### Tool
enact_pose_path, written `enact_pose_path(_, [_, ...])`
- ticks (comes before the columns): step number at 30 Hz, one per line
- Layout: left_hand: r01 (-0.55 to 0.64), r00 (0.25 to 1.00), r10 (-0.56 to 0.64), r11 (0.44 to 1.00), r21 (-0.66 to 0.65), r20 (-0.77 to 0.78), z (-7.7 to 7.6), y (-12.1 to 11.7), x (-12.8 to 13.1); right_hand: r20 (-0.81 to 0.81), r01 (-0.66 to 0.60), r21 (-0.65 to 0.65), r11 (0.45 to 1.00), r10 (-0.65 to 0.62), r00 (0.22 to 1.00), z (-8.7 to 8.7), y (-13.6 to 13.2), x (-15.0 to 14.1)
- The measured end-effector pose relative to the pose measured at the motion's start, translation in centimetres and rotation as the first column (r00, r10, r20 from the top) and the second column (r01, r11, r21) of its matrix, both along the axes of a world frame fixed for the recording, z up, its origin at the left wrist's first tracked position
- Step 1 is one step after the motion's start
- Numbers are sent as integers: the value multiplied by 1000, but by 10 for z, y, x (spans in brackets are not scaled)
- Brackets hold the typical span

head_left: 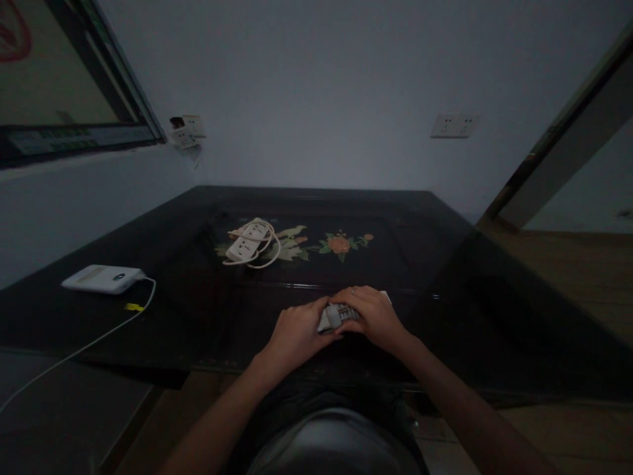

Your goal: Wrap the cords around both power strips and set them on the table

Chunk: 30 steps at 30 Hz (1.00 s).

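Both of my hands rest on the near part of a dark table (445, 277) and hold one small whitish-grey object (332, 318) between them. My left hand (297, 333) curls round its left end. My right hand (373, 315), with a ring on one finger, covers its right side with fingers closed over it. The light is dim and I cannot make out what the object is; it looks like a small flat pack or device.
A coiled white power strip (248, 242) lies further back on the table's flower inlay (339, 243). A white flat device (103, 278) with a white cable (79, 348) sits at the left. Wall sockets (453, 125) are behind. Wooden floor shows at the right.
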<state>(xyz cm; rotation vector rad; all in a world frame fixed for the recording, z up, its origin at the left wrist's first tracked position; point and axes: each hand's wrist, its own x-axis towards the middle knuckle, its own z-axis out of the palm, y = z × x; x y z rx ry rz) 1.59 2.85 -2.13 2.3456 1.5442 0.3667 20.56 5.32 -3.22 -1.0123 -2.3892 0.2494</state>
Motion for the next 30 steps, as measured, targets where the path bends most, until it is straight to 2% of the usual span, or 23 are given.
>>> enact_pose_path(2, [-23,1000,23,1000,-12,-16,0,-1,0,-116,70,52,996,-63,991,-3,-9,-4])
enact_pose_path(4, [-47,999,46,999,-17,-26,0,-3,1,-254,231,92,969,-202,946,-8,-22,-12])
enact_pose_path(6, [-62,998,62,998,-7,-29,0,-6,2,-380,405,87,910,-346,858,-15,-37,-22])
enact_pose_path(8, [-85,996,85,996,-1,-36,-1,-10,5,-490,497,39,867,-417,766,-22,-51,-32])
enact_pose_path(11, [-131,990,131,991,-5,-46,-3,-17,11,-596,492,-76,867,-436,675,-31,-65,-42])
enact_pose_path(13, [-135,991,135,991,-5,-17,-6,-21,14,-622,461,-122,879,-429,654,-35,-68,-45])
enact_pose_path(18, [-52,979,54,999,-15,198,-17,-26,11,-644,441,-103,892,-398,654,-41,-66,-47])
enact_pose_path(22, [44,916,0,994,-100,401,-16,-22,-1,-632,436,-100,894,-395,667,-43,-67,-48])
enact_pose_path(28, [83,830,86,958,-275,551,-8,-16,-11,-618,445,-45,894,-375,691,-43,-68,-52])
enact_pose_path(30, [94,772,129,945,-313,623,-8,-18,-9,-617,453,-20,891,-368,696,-41,-68,-54])
